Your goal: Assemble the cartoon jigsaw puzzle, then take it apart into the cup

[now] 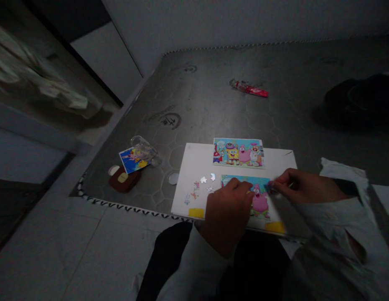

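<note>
A partly assembled cartoon jigsaw puzzle (260,202) lies on a white board (194,161). My left hand (227,211) rests over its left part, fingers curled and close together, hiding much of the picture. What those fingertips grip, if anything, is hidden. At the puzzle's right edge, my right hand (302,186) pinches a small, dark puzzle piece (270,184). Several loose puzzle pieces (203,180) are scattered on the board left of my left hand, some grey side up. Above the puzzle lies a printed reference card (240,153) with the same kind of cartoon figures.
Yellow tape (196,212) marks the board's near edge. To the left are a brown case (125,179), a picture card (131,159), clear plastic packaging (146,150) and a round disc (173,178). Farther back lies a red wrapped object (255,90); a dark object (363,100) stands right.
</note>
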Action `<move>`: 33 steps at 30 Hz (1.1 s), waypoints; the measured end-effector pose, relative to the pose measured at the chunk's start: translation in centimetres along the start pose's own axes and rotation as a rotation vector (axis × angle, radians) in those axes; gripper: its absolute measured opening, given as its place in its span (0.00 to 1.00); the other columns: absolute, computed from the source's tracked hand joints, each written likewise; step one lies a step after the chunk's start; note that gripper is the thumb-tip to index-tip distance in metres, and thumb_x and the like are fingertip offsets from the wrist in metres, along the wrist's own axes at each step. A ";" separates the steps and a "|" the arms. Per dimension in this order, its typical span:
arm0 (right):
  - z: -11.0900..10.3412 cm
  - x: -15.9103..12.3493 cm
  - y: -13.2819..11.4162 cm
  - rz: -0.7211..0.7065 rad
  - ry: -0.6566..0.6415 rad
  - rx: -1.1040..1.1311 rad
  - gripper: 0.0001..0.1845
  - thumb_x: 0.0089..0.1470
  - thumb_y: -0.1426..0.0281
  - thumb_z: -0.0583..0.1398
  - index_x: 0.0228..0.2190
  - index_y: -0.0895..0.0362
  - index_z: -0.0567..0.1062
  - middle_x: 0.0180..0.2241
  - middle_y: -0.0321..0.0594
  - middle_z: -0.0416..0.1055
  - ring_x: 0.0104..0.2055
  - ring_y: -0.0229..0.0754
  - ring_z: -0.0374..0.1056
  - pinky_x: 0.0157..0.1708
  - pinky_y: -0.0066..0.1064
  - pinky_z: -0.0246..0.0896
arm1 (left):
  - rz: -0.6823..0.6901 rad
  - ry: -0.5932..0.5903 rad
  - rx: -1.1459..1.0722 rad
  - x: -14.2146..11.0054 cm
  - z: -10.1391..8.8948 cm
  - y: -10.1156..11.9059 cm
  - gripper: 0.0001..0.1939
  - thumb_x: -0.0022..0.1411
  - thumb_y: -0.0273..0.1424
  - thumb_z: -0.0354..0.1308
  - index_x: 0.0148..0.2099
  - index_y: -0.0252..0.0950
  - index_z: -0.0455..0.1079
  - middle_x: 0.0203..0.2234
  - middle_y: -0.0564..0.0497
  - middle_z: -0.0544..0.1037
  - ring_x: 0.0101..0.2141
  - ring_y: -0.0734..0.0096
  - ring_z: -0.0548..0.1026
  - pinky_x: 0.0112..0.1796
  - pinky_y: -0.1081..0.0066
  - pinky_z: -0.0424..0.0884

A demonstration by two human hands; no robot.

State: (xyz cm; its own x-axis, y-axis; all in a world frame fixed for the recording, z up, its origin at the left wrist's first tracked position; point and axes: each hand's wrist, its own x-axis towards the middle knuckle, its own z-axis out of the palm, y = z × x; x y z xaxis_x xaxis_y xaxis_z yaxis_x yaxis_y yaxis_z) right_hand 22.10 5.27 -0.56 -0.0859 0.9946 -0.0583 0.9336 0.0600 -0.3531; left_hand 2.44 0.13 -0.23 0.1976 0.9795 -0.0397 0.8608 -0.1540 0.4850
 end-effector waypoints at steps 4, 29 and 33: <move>0.2 0.1 0.0 -0.001 -0.010 -0.001 0.29 0.53 0.41 0.49 0.24 0.52 0.70 0.21 0.38 0.71 0.23 0.43 0.65 0.23 0.32 0.50 | -0.230 -0.023 0.082 -0.5 -3.5 -2.8 0.09 0.66 0.38 0.54 0.46 0.46 0.73 0.40 0.55 0.78 0.36 0.70 0.76 0.38 0.70 0.70; 0.3 0.2 -0.5 -0.033 -0.068 0.018 0.16 0.53 0.55 0.59 0.24 0.53 0.71 0.21 0.36 0.71 0.22 0.40 0.64 0.23 0.30 0.49 | -0.450 -0.184 0.259 -1.9 -5.1 -3.7 0.12 0.55 0.39 0.65 0.41 0.42 0.75 0.38 0.50 0.79 0.39 0.62 0.77 0.38 0.66 0.69; 0.0 0.4 -0.4 -0.010 -0.130 0.028 0.11 0.51 0.59 0.61 0.24 0.53 0.72 0.22 0.34 0.72 0.24 0.39 0.65 0.24 0.30 0.50 | -0.477 -0.193 0.227 -1.6 -5.0 -3.7 0.11 0.55 0.39 0.65 0.40 0.44 0.75 0.37 0.51 0.79 0.39 0.61 0.77 0.38 0.66 0.68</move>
State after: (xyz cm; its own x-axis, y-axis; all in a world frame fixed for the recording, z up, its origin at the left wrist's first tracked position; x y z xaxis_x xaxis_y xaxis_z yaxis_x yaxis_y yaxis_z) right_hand 21.68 5.65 -0.46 -0.1415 0.9744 -0.1747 0.9225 0.0658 -0.3804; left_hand -3.40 -0.24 2.41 -0.1743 0.9092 -0.3781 0.9510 0.2550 0.1750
